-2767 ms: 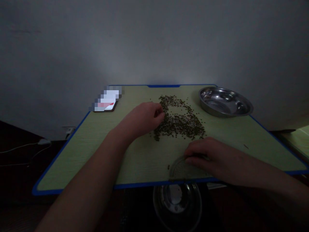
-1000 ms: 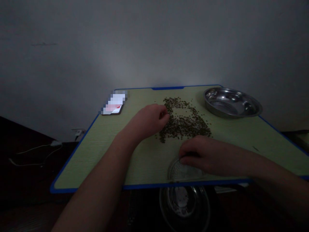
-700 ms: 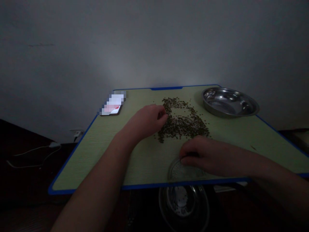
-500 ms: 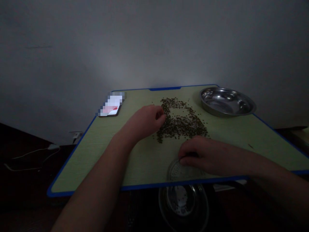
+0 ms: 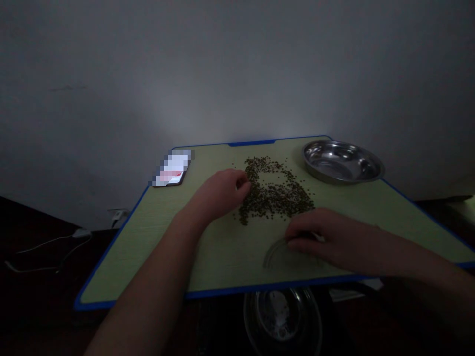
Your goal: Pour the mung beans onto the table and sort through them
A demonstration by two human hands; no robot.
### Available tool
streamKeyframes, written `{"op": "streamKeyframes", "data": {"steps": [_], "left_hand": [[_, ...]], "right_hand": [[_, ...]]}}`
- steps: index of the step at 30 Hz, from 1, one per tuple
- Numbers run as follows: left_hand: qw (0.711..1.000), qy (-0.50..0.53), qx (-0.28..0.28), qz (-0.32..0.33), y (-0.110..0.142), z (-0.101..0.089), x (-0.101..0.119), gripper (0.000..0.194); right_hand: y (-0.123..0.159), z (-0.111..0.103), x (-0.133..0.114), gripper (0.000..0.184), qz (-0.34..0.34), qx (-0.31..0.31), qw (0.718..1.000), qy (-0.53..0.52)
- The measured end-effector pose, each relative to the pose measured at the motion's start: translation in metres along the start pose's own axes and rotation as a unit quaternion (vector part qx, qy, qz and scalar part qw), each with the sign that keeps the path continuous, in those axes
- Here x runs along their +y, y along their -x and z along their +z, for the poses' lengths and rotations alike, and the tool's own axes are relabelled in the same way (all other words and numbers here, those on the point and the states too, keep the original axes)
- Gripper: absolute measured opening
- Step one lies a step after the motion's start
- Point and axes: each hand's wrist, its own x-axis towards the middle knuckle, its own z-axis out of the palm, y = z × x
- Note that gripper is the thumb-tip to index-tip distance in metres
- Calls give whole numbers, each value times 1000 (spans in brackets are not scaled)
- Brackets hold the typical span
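Small dark greenish-brown beans [image 5: 276, 198] lie scattered in a thin layer on the light green tabletop [image 5: 156, 257]. At their left edge is my left hand [image 5: 224, 190], fingers curled and pressed together; whatever it may hold is too small or hidden to make out. My right hand [image 5: 319, 232] is low at the near right side of the beans, thumb and fingers closed on the rim of a clear round dish [image 5: 272, 256]. Much of that dish is behind the hand, and its outline is blurred.
A steel basin [image 5: 343, 163] stands at the back right of the blue-edged table. At the back left lies a phone [image 5: 172, 168] with a lit screen. Below the near edge sits another metal bowl [image 5: 315, 321] with small specks inside. A cable [image 5: 44, 244] runs along the left.
My right hand and the clear dish have shifted slightly right, and the dish looks tilted differently. My left hand stays by the beans' left edge. The view itself has moved a little.
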Motion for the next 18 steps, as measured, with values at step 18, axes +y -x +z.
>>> {"op": "streamKeyframes", "data": {"steps": [18], "left_hand": [[1000,8,5,-24,-1,0,-5,22]], "right_hand": [[-3,-35,72,24,60,272,924,263]]}}
